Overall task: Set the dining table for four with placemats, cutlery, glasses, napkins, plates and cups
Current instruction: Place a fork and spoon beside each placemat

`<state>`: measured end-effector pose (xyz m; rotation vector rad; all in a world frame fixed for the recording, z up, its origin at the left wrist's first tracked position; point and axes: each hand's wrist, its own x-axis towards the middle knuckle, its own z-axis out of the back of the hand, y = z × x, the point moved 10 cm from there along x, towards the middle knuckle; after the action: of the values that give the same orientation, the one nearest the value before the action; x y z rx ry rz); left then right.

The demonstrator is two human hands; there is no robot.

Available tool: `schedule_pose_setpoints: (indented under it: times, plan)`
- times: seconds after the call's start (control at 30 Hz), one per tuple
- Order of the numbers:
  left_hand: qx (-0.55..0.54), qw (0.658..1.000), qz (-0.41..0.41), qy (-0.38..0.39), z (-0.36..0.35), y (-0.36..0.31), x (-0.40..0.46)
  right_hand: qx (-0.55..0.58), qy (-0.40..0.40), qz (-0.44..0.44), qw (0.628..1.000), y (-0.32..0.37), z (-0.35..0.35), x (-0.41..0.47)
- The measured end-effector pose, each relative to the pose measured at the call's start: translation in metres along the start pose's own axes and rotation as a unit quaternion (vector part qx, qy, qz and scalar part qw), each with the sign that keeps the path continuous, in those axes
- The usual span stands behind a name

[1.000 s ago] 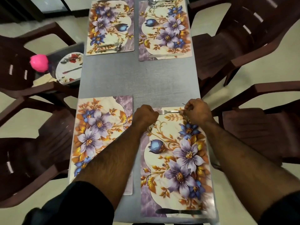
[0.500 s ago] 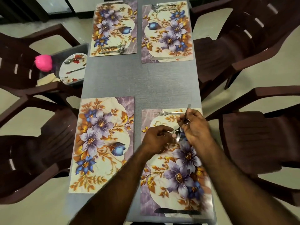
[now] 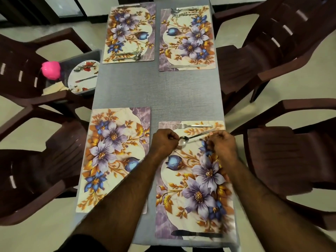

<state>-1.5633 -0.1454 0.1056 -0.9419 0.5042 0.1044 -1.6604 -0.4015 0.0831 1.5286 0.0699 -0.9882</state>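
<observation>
Steel spoon (image 3: pixel 194 137) is sitting low over the near-right placemat (image 3: pixel 195 179), just below the fork (image 3: pixel 192 126) lying along the mat's far edge. Left hand (image 3: pixel 164 140) is curling its fingers at the bowl end, right hand (image 3: pixel 221 142) is pinching the handle end. Knife (image 3: pixel 197 233) is lying on the mat's near edge. Grey table (image 3: pixel 158 90) is carrying four floral mats.

No text, label, brand, number or sign can be read anywhere here: the four placemats (image 3: pixel 194 180) carry only printed flowers and leaves, and the cutlery and plate show no legible marking.
</observation>
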Motion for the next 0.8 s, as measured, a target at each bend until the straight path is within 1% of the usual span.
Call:
schedule_pose_setpoints:
  times: [0.07, 0.13, 0.23, 0.3, 0.4, 0.5, 0.6, 0.73, 0.8]
  plan:
    - [0.045, 0.999, -0.013, 0.003, 0.001, -0.005, 0.009, -0.094, -0.003, 0.049, 0.994, 0.006, 0.009, 0.01]
    - [0.072, 0.997, -0.022, 0.002, 0.001, -0.01, 0.017, -0.181, 0.001, 0.091, 0.979, 0.013, 0.01, 0.019]
    - [0.075, 0.997, -0.014, -0.016, 0.005, -0.015, 0.029, -0.289, -0.011, 0.13, 0.948, 0.025, 0.004, 0.027]
    - [0.062, 0.998, -0.001, -0.025, 0.006, -0.013, 0.035, -0.337, -0.036, 0.148, 0.929, 0.034, 0.001, 0.028]
    - [0.028, 0.999, 0.021, -0.013, 0.005, -0.005, 0.039, -0.332, -0.055, 0.133, 0.932, 0.033, 0.004, 0.031]
    - [0.0, 0.999, 0.043, -0.008, 0.004, 0.006, 0.04, -0.31, -0.047, 0.11, 0.943, 0.026, 0.005, 0.035]
    - [-0.028, 0.998, 0.044, -0.019, 0.007, 0.01, 0.037, -0.294, -0.039, 0.095, 0.95, 0.025, 0.007, 0.037]
    - [-0.002, 0.998, 0.035, -0.053, 0.029, 0.01, 0.026, -0.261, -0.022, 0.077, 0.962, 0.029, 0.01, 0.03]
    - [0.019, 0.997, 0.026, -0.076, 0.047, 0.012, 0.006, -0.279, -0.028, 0.107, 0.954, 0.037, 0.011, 0.02]
